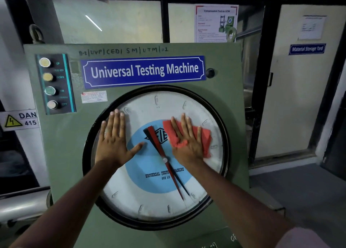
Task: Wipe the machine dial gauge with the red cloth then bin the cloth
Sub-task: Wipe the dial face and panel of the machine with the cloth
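The large round dial gauge [149, 201] fills the front of a green machine panel; it has a white face, a blue centre disc, a black rim and a red and a black pointer. My right hand [188, 144] lies flat on the glass, right of centre, pressing the red cloth [205, 137] against it; the cloth shows above and to the right of the fingers. My left hand [114, 143] rests flat on the glass at the upper left with fingers spread, holding nothing. No bin is in view.
A blue "Universal Testing Machine" sign [144, 70] sits above the dial. A strip of push buttons [53, 84] runs down the panel's upper left. A danger label [20, 119] is at far left. A door with a "Material Storage Yard" plate [307, 49] stands to the right, over grey floor [299, 187].
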`<state>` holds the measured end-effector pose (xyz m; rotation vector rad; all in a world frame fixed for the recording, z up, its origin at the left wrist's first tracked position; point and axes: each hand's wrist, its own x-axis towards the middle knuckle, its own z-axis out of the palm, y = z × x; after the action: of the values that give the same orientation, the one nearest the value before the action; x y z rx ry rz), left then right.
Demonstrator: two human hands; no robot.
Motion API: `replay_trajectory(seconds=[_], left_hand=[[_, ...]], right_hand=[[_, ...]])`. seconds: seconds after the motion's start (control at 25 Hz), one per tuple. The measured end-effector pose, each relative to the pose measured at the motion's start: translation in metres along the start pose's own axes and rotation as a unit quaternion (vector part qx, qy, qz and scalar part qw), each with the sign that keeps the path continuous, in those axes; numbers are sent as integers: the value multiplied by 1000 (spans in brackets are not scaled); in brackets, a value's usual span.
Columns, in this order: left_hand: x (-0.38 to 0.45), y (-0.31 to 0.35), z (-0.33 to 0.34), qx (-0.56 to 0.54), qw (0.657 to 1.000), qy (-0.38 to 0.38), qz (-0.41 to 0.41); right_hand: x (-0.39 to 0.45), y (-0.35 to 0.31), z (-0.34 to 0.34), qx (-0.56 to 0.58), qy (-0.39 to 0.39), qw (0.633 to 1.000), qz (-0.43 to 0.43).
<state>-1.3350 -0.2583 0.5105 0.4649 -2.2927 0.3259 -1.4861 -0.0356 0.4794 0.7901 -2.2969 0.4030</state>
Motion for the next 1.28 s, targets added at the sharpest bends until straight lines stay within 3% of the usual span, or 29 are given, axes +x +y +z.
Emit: replay_trajectory(seconds=[0.12,0.36,0.44,0.6,0.76,0.88,1.0,1.12,1.28], left_hand=[[1,-1,0,-2,1000,6,0],[1,-3,3,-10,1000,22,3],[0,-2,3,-20,1000,17,-3],[-24,1,9,-40,998,16,-52],[-33,5,9,-66,995,21,-74],[-19,7,6,-64,995,25,-73],[4,6,4,-53,997,36,-47],[13,7,7,-48,997,48,-42],[10,9,7,-46,997,49,-40]], right_hand=[[-33,17,10,-7,-33,999,-29],[65,-18,-30,130,47,986,94],[72,-51,-28,148,74,981,97],[65,-113,-17,82,70,992,-62],[81,-77,-20,-4,101,977,-190],[96,-35,-27,34,120,984,-125],[82,-6,-11,54,167,985,-5],[51,19,15,106,228,956,150],[-14,46,52,160,213,920,286]])
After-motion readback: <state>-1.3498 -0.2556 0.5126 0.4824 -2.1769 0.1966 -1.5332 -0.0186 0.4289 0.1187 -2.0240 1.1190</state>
